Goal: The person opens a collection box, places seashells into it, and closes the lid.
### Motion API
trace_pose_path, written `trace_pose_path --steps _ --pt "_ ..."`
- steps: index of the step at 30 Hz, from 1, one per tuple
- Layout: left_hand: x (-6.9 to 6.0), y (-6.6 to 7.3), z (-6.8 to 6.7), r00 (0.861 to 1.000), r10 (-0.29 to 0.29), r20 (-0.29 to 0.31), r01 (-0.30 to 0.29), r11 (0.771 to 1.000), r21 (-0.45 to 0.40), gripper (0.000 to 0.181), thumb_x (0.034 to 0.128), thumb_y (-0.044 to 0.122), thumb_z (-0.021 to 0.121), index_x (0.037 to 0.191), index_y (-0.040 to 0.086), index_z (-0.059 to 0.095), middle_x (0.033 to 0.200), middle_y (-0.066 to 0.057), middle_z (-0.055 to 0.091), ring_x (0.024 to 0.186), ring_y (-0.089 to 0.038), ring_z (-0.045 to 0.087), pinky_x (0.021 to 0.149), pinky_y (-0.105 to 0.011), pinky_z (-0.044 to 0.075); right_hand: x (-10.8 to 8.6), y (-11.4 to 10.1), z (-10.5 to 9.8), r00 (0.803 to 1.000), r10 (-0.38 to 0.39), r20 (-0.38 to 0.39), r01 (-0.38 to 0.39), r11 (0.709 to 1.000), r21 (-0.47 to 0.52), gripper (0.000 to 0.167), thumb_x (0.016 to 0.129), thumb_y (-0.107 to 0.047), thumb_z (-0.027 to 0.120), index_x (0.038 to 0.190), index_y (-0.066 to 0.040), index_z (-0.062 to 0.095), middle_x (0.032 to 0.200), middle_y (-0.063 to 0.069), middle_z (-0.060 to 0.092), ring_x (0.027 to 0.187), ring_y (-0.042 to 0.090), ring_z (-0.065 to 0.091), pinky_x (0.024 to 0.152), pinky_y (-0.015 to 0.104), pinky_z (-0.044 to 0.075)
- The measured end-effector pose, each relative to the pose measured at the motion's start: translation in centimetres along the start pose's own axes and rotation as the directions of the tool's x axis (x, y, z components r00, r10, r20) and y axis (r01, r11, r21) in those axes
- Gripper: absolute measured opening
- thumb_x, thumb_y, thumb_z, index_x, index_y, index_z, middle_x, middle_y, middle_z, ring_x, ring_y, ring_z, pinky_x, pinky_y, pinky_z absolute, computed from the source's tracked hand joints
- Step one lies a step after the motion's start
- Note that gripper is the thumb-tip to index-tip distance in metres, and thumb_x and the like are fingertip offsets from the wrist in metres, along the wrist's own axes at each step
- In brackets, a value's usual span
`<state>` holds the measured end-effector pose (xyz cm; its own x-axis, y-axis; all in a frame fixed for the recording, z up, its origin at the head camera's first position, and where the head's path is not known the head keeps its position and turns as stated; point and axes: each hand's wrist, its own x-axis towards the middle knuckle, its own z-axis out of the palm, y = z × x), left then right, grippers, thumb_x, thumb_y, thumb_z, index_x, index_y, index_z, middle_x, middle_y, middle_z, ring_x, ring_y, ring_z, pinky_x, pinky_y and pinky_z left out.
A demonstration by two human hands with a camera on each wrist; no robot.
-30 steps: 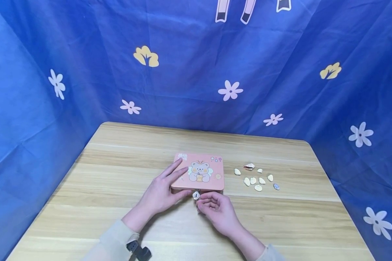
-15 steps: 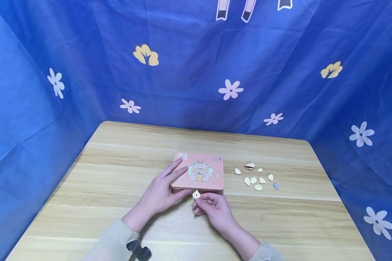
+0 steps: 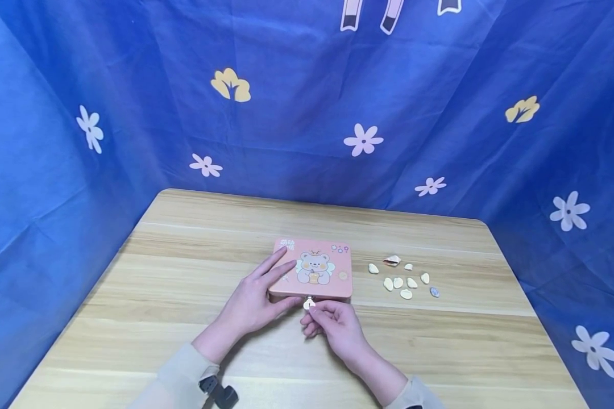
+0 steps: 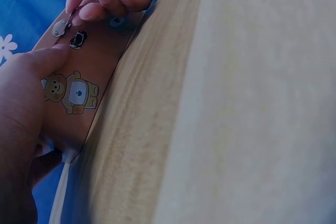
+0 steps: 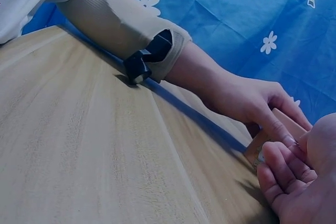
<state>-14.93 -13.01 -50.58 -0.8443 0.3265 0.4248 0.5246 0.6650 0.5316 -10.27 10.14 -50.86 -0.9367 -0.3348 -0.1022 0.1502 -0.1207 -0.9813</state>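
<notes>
A flat pink tin box [image 3: 314, 267] with a bear printed on its lid lies closed on the table. My left hand [image 3: 248, 298] holds its left side, two fingers stretched over the lid and the thumb against the front. From the middle of the front edge a small metal latch plate [image 3: 308, 304] sticks out, and my right hand [image 3: 337, 329] pinches it between thumb and forefinger. In the left wrist view the latch plate [image 4: 61, 27] is lifted off a dark metal catch [image 4: 79, 39] on the box's front. The right hand's other fingers are curled.
Right of the box lie several small pale shells [image 3: 398, 283], a larger brownish shell [image 3: 391, 261] and a bluish one [image 3: 434, 292]. Blue patterned cloth [image 3: 286, 130] hangs behind the wooden table [image 3: 199, 244] and along its sides.
My right thumb and forefinger have closed on the latch plate, which they were beside a second ago; the other fingers have shifted underneath. The left hand and the box stay put.
</notes>
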Motion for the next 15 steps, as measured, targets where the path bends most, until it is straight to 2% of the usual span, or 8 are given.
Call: trace_pose_path --steps 5,15 --pt "0.04 0.10 -0.09 1.000 -0.017 0.013 0.017 1.000 0.003 0.081 0.0831 0.058 0.087 0.152 0.027 0.059 0.170 0.004 0.035 0.141 -0.036 0.052 0.110 -0.056 0.048 -0.06 -0.39 0.03 1.000 -0.002 0.003 0.002 1.000 0.009 0.033 0.108 -0.008 0.058 0.115 0.024 0.061 0.096 0.025 0.075 0.075 0.013 0.073 0.077 0.030 0.064" --pt "0.09 0.12 -0.31 0.999 -0.036 0.041 0.036 0.999 0.005 0.082 0.0839 0.063 0.084 0.154 0.029 0.057 0.171 0.006 0.033 0.143 -0.035 0.050 0.112 -0.056 0.047 -0.08 -0.67 0.05 1.000 0.027 0.002 -0.027 0.998 0.062 0.033 0.108 -0.009 0.059 0.113 0.024 0.060 0.090 0.011 0.077 0.073 0.012 0.071 0.077 0.028 0.062"
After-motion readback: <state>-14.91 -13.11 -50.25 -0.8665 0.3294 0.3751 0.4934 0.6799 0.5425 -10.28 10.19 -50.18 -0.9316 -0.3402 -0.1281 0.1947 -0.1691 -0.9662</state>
